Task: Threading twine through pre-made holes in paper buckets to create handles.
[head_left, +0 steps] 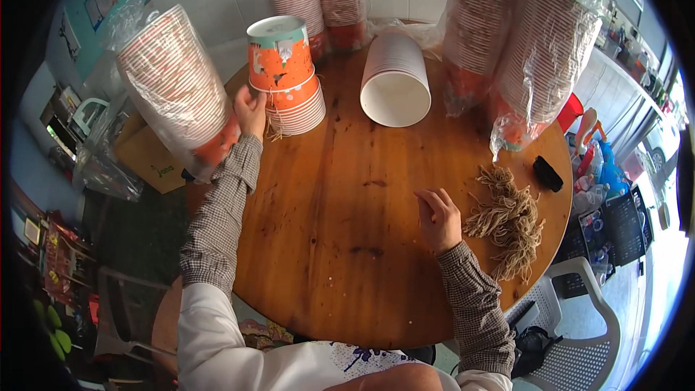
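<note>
My left hand (251, 111) is beside a short stack of orange paper buckets, its bent fingers at the stack's left side, apart and with nothing visible in them. The top orange bucket (281, 65) stands upside down, pale base up, over several nested buckets (300, 112) with white rims. Thin brown twine (274, 124) hangs down the stack's side near my fingers. Above the right half of the table, my right hand (439, 220) hovers with loosely curved fingers, open and holding nothing I can see. A heap of brown twine lengths (510, 224) lies to its right.
On the round wooden table (326, 246), white nested buckets (395, 90) lie sideways, mouth toward me. Tall plastic-wrapped bucket stacks stand at left (174, 80), back (293, 0) and right (546, 58). A black object (548, 174) sits near the right edge; a grey plastic chair (579, 333) stands beyond.
</note>
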`<state>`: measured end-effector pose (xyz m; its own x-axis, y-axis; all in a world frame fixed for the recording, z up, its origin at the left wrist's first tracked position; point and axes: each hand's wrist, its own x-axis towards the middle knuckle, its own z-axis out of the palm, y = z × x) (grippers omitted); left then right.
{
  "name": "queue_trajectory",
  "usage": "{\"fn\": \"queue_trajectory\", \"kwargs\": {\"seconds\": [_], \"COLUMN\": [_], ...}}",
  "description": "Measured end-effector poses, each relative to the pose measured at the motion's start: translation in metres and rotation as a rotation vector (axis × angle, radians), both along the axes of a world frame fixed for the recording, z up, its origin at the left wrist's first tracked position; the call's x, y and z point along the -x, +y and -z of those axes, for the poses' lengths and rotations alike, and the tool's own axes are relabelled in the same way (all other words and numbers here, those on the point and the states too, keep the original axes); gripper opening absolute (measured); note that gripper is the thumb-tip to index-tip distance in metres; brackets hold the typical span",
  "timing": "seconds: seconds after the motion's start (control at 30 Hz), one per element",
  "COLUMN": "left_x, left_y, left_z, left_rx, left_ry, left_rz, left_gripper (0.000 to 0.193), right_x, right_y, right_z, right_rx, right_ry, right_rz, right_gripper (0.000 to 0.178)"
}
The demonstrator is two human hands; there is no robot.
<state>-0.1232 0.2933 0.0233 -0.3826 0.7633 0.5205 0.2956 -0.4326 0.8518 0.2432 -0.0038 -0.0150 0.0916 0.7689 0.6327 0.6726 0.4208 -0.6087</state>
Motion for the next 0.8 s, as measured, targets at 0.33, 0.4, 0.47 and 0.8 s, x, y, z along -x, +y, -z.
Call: {"fn": "queue_trajectory", "kwargs": {"seconds": [0.33,0.4,0.47,0.8], "left_x": [-0.019,-0.028,-0.037,-0.159], "left_y": [0.018,0.013,0.004,-0.014], "left_z": [-0.080,-0.066,-0.053,0.020], "left_rx": [-0.347,-0.360,-0.375,-0.370], "left_ry": [0.925,0.921,0.899,0.747], "left_rz": [-0.133,-0.113,-0.086,0.251], "left_gripper": [0.056,0.056,0.059,0.036], "right_x": [-0.002,-0.004,-0.005,-0.010], "right_y": [0.003,0.004,0.004,0.006], "right_z": [0.003,0.005,0.007,0.012], "right_rx": [0.019,-0.002,0.009,0.039], "right_ry": [-0.021,-0.030,-0.028,0.010], "right_rz": [0.011,0.026,0.030,0.051], "right_gripper": [0.015,0.014,0.014,0.011]}}
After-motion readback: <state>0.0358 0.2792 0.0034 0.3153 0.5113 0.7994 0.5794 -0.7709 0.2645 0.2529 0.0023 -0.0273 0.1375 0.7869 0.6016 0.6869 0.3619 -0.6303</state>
